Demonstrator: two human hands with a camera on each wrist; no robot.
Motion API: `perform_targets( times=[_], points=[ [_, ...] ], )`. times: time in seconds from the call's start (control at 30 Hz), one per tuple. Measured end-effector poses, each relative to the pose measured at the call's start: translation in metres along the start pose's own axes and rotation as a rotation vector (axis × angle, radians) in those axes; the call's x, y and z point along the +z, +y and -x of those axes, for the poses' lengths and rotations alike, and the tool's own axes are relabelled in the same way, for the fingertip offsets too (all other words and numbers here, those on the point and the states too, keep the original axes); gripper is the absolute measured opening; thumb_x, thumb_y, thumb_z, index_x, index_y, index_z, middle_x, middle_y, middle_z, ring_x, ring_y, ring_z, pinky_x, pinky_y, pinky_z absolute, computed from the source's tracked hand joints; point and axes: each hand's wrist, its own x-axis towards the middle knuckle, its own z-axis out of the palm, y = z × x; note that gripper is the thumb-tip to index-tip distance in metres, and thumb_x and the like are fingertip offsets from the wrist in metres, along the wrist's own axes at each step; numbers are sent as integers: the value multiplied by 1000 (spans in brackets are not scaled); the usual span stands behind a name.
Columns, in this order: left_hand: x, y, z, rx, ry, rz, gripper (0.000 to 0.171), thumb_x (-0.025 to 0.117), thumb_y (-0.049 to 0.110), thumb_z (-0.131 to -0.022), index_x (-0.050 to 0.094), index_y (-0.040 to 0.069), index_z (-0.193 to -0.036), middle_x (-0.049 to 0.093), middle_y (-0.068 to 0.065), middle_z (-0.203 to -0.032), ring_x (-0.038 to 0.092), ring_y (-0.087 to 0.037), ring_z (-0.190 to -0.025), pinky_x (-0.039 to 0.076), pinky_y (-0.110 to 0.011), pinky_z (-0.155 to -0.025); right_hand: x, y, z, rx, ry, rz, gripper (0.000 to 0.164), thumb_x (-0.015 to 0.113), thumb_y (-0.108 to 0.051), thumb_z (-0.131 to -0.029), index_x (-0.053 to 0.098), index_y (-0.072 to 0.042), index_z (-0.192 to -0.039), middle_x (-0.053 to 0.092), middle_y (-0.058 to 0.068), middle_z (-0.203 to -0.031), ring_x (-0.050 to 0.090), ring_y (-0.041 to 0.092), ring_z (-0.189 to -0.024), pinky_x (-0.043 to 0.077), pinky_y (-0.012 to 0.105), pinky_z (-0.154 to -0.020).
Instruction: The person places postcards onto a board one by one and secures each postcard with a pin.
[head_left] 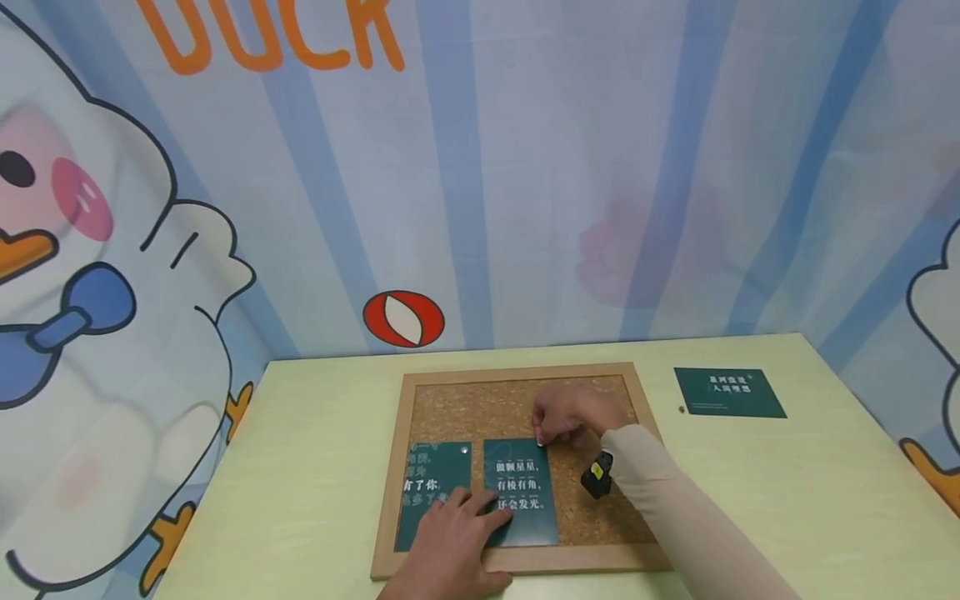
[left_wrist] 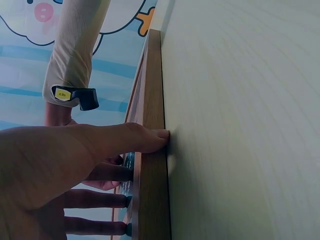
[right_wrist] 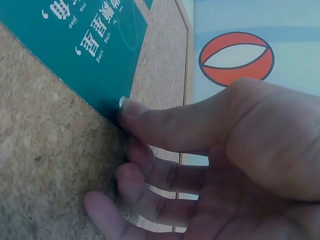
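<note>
A dark green card (head_left: pixel 528 521) with white Chinese text lies on a wood-framed cork board (head_left: pixel 476 408). At the card's upper right corner, my right hand (head_left: pixel 566 412) pinches a small pale thumbtack (right_wrist: pixel 121 101); the thumb tip bears on its head in the right wrist view, with the other fingers curled loosely behind. My left hand (head_left: pixel 453 542) spreads its fingers over this card and a second green card (head_left: pixel 438 467) to its left. Its thumb (left_wrist: pixel 150 139) presses against the board's near frame edge. A round silver tack (head_left: pixel 464 450) sits in the second card's upper right corner.
On the pale table (head_left: pixel 315 475), right of the board, lies a third green card (head_left: pixel 731 392). A small dark-gold object (head_left: pixel 682 409) is just left of it. A printed cartoon backdrop (head_left: pixel 525 167) rises behind the table's far edge.
</note>
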Motion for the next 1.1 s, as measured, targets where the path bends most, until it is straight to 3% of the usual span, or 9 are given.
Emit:
perform_targets(
  times=[0.3,1.1],
  points=[
    [-1,1,-1,-10,-15,9,68,83,64,-77,69,33,-136,60,1,-143,58,-26,-122,55,-53,-92,2,-5,4,49,49,32,9,74,-10,-97,70,-13,-89,64,3,-84,60,19,-72,55,34,-60],
    [0,0,-3,4,-6,12,69,83,65,-77,70,32,-136,61,0,-142,59,-27,-120,56,-54,-90,5,0,2,16,106,90,17,77,-12,-94,68,-13,-80,62,0,-76,59,17,-69,54,34,-61]
  ],
)
